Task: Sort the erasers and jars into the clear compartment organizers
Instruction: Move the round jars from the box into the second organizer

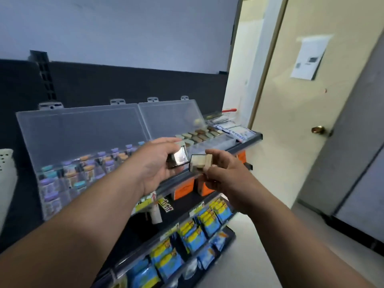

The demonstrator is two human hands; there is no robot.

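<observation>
Two clear compartment organizers stand open on the top shelf. The left organizer (68, 125) holds several small jars (70, 175) with purple, teal and orange lids. The right organizer (166, 115) holds rows of tan and grey erasers (199, 135). My left hand (158, 165) grips a shiny dark pack (179, 159) in front of the shelf. My right hand (224, 175) holds a small pack of beige erasers (202, 164) just right of it. The two packs almost touch.
The shelf edge (247, 140) carries papers and packets at its right end. Orange boxes (185, 190) sit on the shelf below, and blue and yellow packets (197, 231) fill the lower racks. A beige door (291, 100) with a brass knob stands to the right.
</observation>
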